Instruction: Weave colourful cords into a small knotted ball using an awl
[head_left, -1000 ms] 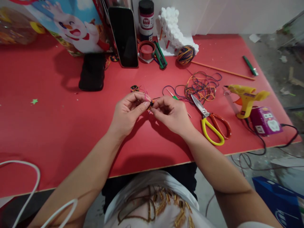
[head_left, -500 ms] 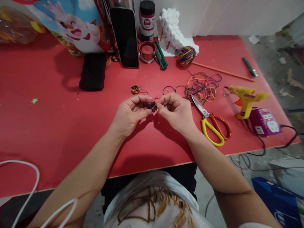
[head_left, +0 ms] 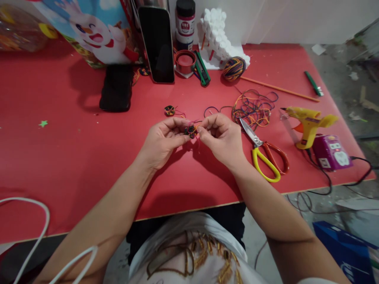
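Between my hands is a small piece of multicoloured yarn work (head_left: 191, 131), dark with pink and orange strands. My left hand (head_left: 166, 142) pinches its left side between thumb and fingers. At the right edge, my right hand (head_left: 222, 138) pinches a strand of the yarn, its fingertips close to the piece. Just beyond the left fingers lies a similar small round yarn piece (head_left: 169, 110) with a loose tail. A tangle of loose yarn (head_left: 253, 108) is spread past my right hand, and scissors (head_left: 262, 150) with yellow and red handles lie partly open beside it.
A yellow glue gun (head_left: 309, 122) and a purple box (head_left: 331, 153) with cables stand at the right. Along the back are a yarn ball (head_left: 233, 69), an orange stick (head_left: 280, 88), a green cutter (head_left: 202, 69), a tape roll (head_left: 185, 63) and a leaning phone (head_left: 156, 45).
Both hands stay almost in place around the yarn piece, with slight finger movement. The whole view has shifted slightly.
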`<state>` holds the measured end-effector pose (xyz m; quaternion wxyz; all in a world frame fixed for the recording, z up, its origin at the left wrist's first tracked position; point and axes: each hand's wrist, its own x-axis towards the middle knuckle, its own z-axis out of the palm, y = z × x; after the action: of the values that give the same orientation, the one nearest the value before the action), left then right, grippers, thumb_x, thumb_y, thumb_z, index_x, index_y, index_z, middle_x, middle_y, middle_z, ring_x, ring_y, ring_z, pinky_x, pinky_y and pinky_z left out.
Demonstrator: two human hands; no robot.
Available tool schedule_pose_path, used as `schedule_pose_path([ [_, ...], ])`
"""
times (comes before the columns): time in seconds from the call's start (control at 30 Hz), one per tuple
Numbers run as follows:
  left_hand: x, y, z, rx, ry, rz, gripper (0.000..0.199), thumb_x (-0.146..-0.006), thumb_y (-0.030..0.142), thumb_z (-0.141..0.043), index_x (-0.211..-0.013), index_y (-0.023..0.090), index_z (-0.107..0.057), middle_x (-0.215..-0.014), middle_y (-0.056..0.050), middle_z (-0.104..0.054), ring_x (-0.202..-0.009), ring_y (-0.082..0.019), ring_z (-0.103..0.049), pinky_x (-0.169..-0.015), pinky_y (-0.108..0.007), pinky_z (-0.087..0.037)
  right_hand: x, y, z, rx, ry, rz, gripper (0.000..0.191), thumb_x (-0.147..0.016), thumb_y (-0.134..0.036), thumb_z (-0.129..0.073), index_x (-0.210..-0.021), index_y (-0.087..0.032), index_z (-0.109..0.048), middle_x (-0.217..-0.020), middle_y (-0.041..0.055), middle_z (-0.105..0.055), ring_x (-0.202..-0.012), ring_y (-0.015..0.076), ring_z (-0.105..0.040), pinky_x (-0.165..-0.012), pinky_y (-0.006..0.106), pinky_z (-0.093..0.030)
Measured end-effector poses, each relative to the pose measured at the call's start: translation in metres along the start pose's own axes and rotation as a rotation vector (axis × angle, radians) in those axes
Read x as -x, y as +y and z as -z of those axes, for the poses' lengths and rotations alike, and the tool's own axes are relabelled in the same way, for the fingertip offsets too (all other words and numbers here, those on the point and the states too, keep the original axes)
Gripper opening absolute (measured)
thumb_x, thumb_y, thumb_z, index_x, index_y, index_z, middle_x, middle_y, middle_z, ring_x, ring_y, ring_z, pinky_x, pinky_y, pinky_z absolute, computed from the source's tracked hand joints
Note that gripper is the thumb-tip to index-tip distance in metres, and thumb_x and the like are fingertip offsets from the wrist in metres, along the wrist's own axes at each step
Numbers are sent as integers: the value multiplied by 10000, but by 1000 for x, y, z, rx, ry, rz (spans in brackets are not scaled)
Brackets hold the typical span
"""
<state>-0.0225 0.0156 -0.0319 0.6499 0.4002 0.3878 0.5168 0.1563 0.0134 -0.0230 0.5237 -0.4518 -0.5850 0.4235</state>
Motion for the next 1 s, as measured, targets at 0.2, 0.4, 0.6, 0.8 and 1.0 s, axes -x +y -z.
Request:
schedule_pose_path([
  [0.2,0,-2,1,-61,-14,-78,156,-747,169,-913,-855,220,-813,-1019,-33,-763,-971,-156,-707,-916,-291,-601,2,-4,0,53,-10,29,74,-875,-202,-679,-833,-212,-619,-696,-48,-614,-565,74,-487,-520,220,-388],
  [0.4,-4,-5,5,-201,33,-213,112,-841,298,-903,-882,241,-815,-1036,-57,-755,-1065,-210,-704,-963,-351,-592,2,0,1,85,13,74,101,-831,-154,-680,-804,-217,-605,-729,-30,-622,-626,94,-532,-556,233,-414],
  [0.6,-6,-6,13,-361,8,-372,83,-952,243,-790,-870,247,-773,-1118,-67,-749,-1161,-227,-694,-1031,-397,-566,1,5,1,76,40,-39,83,-838,-204,-710,-808,-205,-633,-656,-42,-591,-572,90,-486,-534,242,-370],
  [0.8,-6,-5,15,-427,-16,-395,95,-957,260,-784,-866,248,-759,-1165,-75,-690,-1144,-221,-680,-976,-374,-580,2,3,0,135,19,-79,75,-826,-208,-715,-781,-204,-655,-587,-56,-554,-512,83,-436,-511,244,-317],
  [1.0,-6,-2,12,-287,49,-282,129,-853,269,-870,-782,231,-769,-1056,-62,-706,-1067,-210,-683,-986,-370,-570,3,4,3,313,17,146,89,-852,-136,-656,-829,-212,-618,-730,-25,-586,-577,104,-472,-578,271,-394],
])
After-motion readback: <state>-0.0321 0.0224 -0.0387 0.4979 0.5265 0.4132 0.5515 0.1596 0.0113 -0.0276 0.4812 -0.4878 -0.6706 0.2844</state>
